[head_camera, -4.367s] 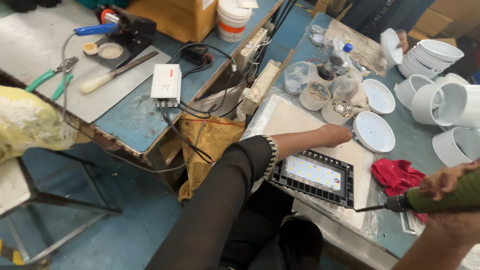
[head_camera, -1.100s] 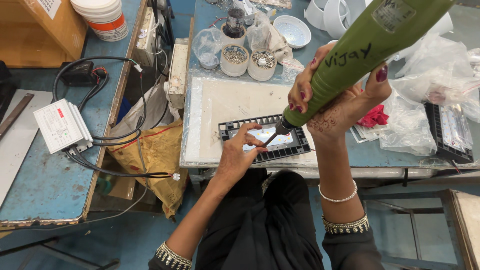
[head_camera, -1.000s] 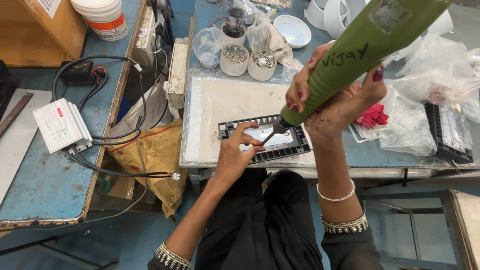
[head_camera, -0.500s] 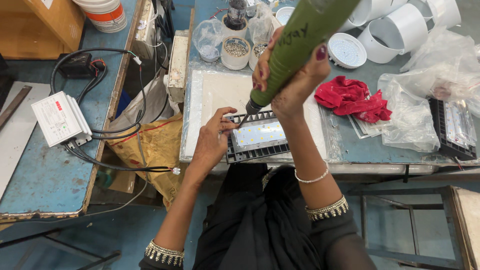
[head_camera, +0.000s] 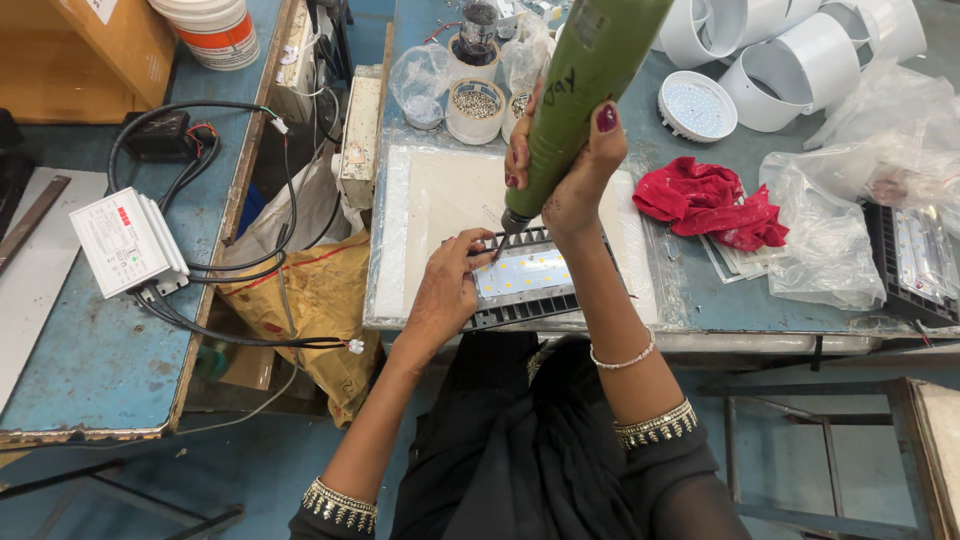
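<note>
Black finned floodlight housing with a pale LED panel (head_camera: 527, 283): lying flat at the near edge of a white plastic-covered work board (head_camera: 440, 200) on the blue-grey bench (head_camera: 700, 290).

Head view. Left hand (head_camera: 447, 290) pressed on the housing's left end, fingers spread and bent over the frame, steadying rather than gripping. Right hand (head_camera: 565, 165) wrapped tight round a green cylindrical electric screwdriver (head_camera: 585, 85), fingers and thumb clamped on the barrel, held almost upright. Bit tip (head_camera: 499, 247) touching the housing's upper left corner, beside the left fingertips.

Round about: small round tubs of screws (head_camera: 476, 103) beyond the board, a crumpled red cloth (head_camera: 710, 205) to the right, white round lamp shells (head_camera: 780, 50) at the far right, a white driver box with black cables (head_camera: 128, 240) on the neighbouring blue table.

Judged midway through fastening: panel seated, one corner under the bit; whether the other corners already carry screws cannot be made out.
</note>
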